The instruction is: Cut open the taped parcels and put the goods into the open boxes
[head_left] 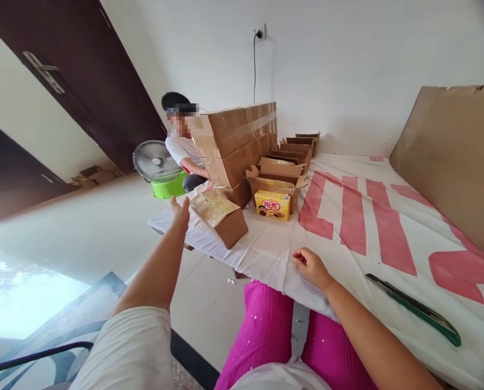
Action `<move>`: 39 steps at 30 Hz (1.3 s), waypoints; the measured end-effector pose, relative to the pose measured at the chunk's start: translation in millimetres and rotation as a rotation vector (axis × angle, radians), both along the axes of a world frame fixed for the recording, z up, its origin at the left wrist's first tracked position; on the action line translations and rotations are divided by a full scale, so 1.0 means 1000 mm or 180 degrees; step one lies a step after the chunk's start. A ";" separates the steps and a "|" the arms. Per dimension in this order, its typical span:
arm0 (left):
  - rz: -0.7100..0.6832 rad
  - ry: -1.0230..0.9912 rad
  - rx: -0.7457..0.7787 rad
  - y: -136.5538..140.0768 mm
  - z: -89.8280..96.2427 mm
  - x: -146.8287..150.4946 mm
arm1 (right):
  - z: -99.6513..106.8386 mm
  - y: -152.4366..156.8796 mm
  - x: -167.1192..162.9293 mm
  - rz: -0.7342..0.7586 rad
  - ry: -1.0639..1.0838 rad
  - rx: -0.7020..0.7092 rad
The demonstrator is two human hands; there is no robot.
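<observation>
My left hand [180,210] is stretched out past the table's left side, its thumb and fingers apart and nothing in it. Just right of it a small cardboard carton [231,225] with clear tape over its top lies at the table edge. My right hand [312,266] rests on the cloth near the front edge, fingers curled in, with no object showing in them. Beyond it a yellow printed snack box [272,206] stands upright against an open carton [294,192]. A green-handled utility knife [420,311] lies on the cloth to the right.
Taped cartons [231,130] are stacked at the back left, beside a row of open cartons [301,146]. Behind the stack sits a person [177,143] near a fan [156,161] and a green basin [169,187]. A large cardboard sheet [453,157] stands at right.
</observation>
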State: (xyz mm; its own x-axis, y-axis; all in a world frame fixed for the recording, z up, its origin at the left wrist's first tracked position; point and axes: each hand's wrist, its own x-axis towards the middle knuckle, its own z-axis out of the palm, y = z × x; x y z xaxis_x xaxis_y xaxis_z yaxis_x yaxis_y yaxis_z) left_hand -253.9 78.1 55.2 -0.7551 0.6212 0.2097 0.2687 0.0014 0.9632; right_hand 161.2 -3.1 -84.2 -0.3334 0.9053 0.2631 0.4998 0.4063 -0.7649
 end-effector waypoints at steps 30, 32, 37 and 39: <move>-0.2822 0.1610 0.1027 -0.158 -0.089 0.252 | 0.024 -0.147 0.169 -0.2395 -0.0337 0.1037; -0.2883 0.2237 0.1350 -0.153 -0.085 0.247 | 0.020 -0.144 0.184 -0.2407 -0.1166 0.1021; -0.3104 0.2391 0.1698 -0.140 -0.089 0.249 | 0.010 -0.137 0.200 -0.2424 -0.2631 0.0732; -0.3145 0.2271 0.1786 -0.138 -0.093 0.251 | 0.006 -0.133 0.208 -0.2420 -0.2741 0.0633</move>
State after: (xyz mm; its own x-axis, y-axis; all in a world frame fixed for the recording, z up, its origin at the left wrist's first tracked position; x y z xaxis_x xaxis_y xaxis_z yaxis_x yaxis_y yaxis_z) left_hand -2.4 -59.9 -37.8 0.3375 0.5398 0.7712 0.3681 -0.8297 0.4196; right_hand 369.6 -135.7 -78.5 0.1398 0.9169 0.3739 0.9892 -0.1465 -0.0106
